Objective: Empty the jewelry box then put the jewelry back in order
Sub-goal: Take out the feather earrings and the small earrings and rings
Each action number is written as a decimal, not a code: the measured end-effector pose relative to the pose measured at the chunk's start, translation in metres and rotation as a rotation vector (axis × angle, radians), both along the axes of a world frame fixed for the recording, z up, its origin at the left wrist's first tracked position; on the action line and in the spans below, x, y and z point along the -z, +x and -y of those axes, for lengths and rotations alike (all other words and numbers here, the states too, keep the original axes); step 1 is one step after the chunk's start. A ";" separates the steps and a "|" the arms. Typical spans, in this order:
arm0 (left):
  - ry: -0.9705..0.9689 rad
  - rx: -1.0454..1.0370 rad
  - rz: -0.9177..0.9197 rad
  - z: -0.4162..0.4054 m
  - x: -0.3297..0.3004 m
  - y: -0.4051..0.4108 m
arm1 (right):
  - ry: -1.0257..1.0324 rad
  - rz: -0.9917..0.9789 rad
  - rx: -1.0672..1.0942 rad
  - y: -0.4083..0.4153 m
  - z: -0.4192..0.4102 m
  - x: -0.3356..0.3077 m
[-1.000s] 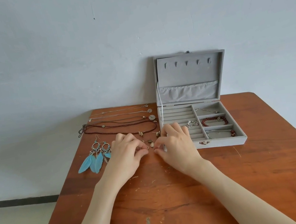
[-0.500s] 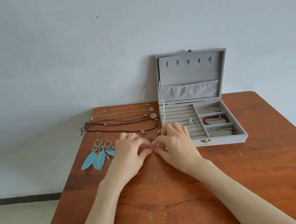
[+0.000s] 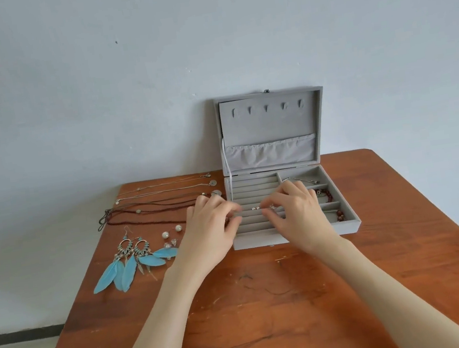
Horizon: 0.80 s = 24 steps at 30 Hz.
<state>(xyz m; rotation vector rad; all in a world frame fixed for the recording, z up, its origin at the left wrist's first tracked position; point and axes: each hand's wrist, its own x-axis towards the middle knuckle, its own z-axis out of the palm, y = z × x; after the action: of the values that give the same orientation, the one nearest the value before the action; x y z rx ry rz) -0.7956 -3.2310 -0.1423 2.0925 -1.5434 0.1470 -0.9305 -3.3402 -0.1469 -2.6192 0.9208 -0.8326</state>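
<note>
Small silver studs [image 3: 257,208] are pinched by the curled fingers of the left hand [image 3: 211,231] and right hand [image 3: 297,213] over the ring rows of the jewelry box [image 3: 294,235] (the putting-back step, probably). Next, careful pressing into a slot is needed; necklaces [image 3: 153,205] and feather earrings [image 3: 130,260] are waiting on the table [image 3: 270,314].

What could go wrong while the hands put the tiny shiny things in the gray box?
The small silver pieces between the left hand and right hand could slip and get lost among the ring rolls of the jewelry box. The left forearm passes near the feather earrings and pearl earrings, so it might brush them toward the table edge.
</note>
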 end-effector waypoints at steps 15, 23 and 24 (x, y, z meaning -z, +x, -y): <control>0.019 -0.034 0.077 0.036 0.005 -0.005 | -0.172 -0.013 0.025 0.012 0.013 0.011; 0.087 -0.037 0.018 0.040 0.006 -0.005 | -0.047 -0.062 -0.007 0.019 0.020 0.011; 0.085 -0.036 0.016 0.040 0.006 -0.005 | -0.049 -0.067 -0.008 0.019 0.021 0.011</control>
<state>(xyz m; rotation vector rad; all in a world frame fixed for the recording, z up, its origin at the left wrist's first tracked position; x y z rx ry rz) -0.8005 -3.2713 -0.1483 2.1911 -1.5469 0.1129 -0.9119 -3.3607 -0.1580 -2.7067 0.9178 -0.7790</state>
